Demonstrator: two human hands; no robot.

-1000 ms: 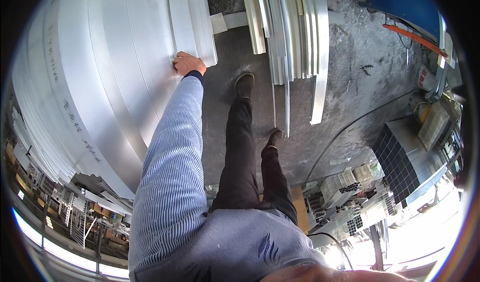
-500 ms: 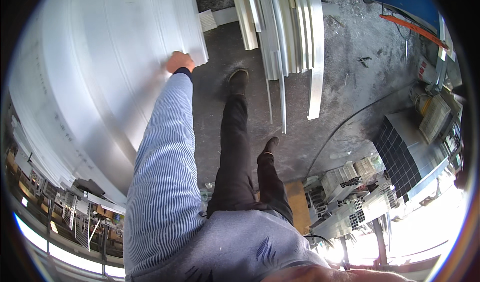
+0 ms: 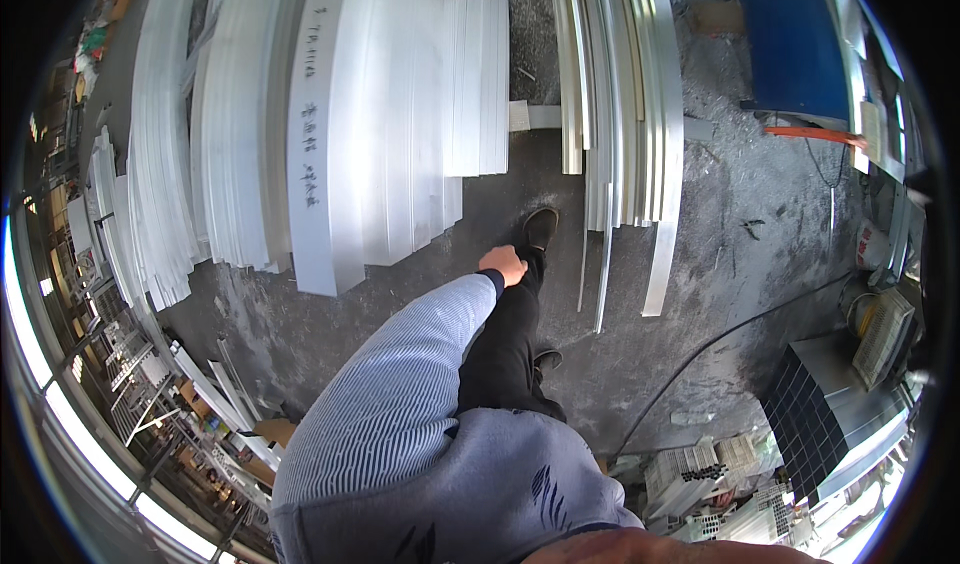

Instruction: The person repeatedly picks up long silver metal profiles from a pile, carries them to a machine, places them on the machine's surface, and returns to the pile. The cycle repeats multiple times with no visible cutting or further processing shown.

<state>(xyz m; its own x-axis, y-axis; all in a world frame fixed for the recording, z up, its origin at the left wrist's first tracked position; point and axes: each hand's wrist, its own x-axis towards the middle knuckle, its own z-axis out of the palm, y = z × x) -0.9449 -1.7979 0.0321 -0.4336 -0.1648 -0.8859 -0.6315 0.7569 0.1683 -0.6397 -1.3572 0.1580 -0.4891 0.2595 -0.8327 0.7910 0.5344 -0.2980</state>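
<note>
My left hand (image 3: pixel 503 262) hangs in front of my left leg, fingers curled in, with nothing in it. The arm wears a blue-and-white striped sleeve (image 3: pixel 400 394). The hand is apart from the big stack of long white metal profiles (image 3: pixel 380 144) that lies on the concrete floor to its upper left. My black shoe (image 3: pixel 540 226) stands on the floor between that stack and a second bundle of silver profiles (image 3: pixel 620 114) on the right. My right hand is out of the picture.
More white profiles (image 3: pixel 160 194) lie stacked at the left. A blue cabinet (image 3: pixel 790 44) and an orange bar (image 3: pixel 812 134) stand at the upper right. A black cable (image 3: pixel 720 344) runs across the floor toward a dark tiled box (image 3: pixel 820 404). Racks of small parts (image 3: pixel 700 464) sit at the bottom right.
My left hand has come off the end of the white profile stack and dropped back toward my leg. The view has pulled away, so the stack now lies farther off.
</note>
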